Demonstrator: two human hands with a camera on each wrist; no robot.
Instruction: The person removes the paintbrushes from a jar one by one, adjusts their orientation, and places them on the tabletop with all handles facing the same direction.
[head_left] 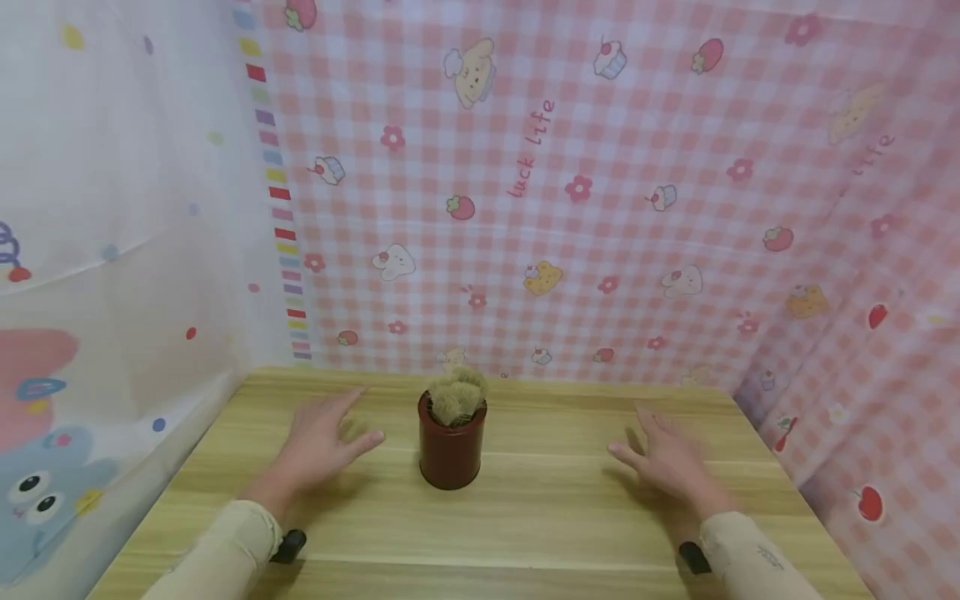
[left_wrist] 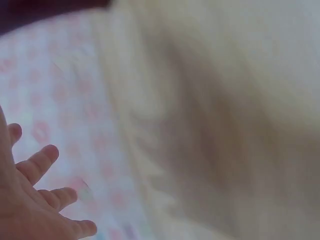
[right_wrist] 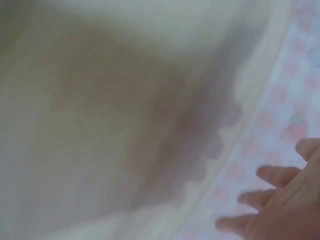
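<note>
A dark red-brown cylindrical pot (head_left: 451,454) stands upright on the wooden table, left of its middle. Out of its top rises a fuzzy, yellowish-tan tuft (head_left: 457,397), perhaps a plant. My left hand (head_left: 321,442) hovers to the left of the pot, fingers extended and thumb spread towards it, apart from it. Further off on the other side, my right hand (head_left: 667,458) is held over the table with its fingers stretched out and nothing in it. Both wrist views show spread fingers and blurred hand shadows on the wood; the pot cannot be made out clearly there.
The light wooden table (head_left: 525,533) ends at a pink checked cloth (head_left: 570,233) hanging behind it. A white printed cloth (head_left: 135,250) hangs at the left, and more checked cloth closes the right side. Dark wrist straps (head_left: 290,546) show at both cuffs.
</note>
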